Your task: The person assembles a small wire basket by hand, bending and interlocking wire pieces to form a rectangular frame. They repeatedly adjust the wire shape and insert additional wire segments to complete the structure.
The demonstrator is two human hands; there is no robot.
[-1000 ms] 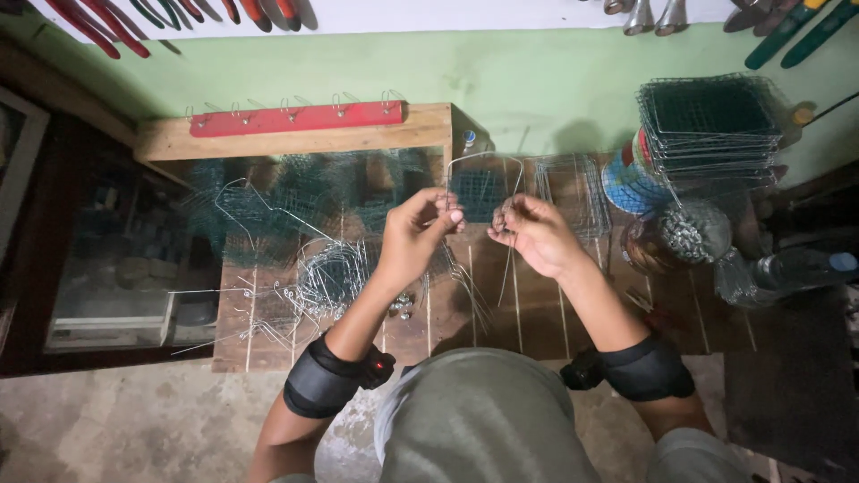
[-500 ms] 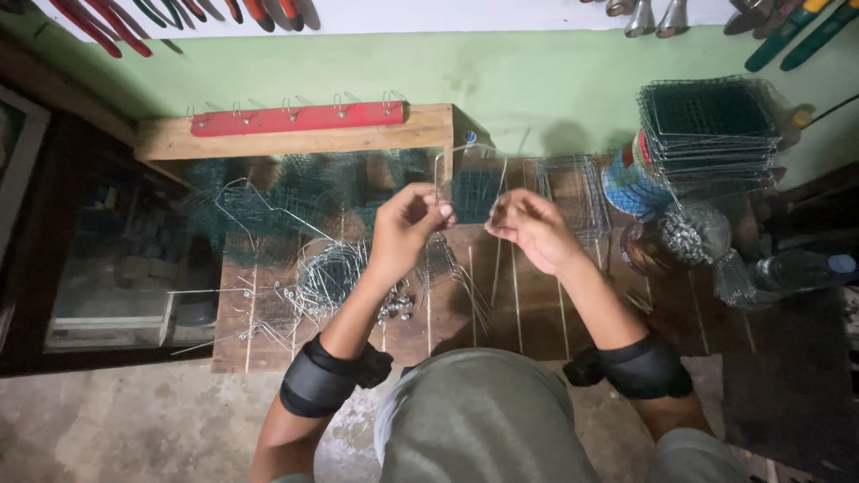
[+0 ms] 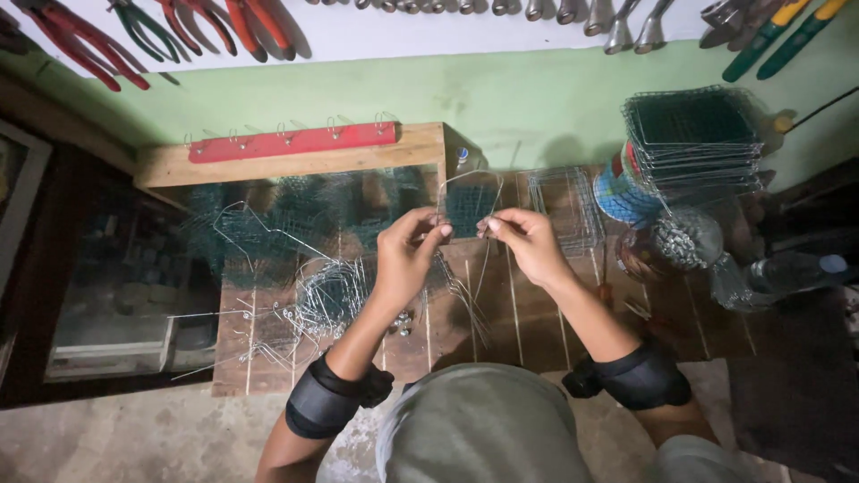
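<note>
Seen from above, a person's head in a grey cap (image 3: 483, 425) filled the near edge, with black elbow pads on both forearms. Beyond it, both arms reached over a wooden slatted worktable (image 3: 537, 313). The left hand (image 3: 407, 255) and the right hand (image 3: 528, 240) met above the table's middle, fingertips pinched shut on a thin bent wire (image 3: 465, 183) that arched up between them, in front of a small dark-green mesh piece (image 3: 470, 206). Whether the wire was already hooked into the mesh could not be told.

Judging from the grip, the bend would go best with each pinch kept close to the bending point, the hands turning against each other slowly so the wire did not spring loose.

Left of the hands lay a tangle of loose wire pieces (image 3: 327, 295), close to the left wrist. To the right, bare slats gave the most open room. Farther back stood a red hook rail (image 3: 291, 140) on a wooden ledge, a stack of green wire baskets (image 3: 693, 134) at far right, and pliers (image 3: 80, 40) hanging on the wall.
</note>
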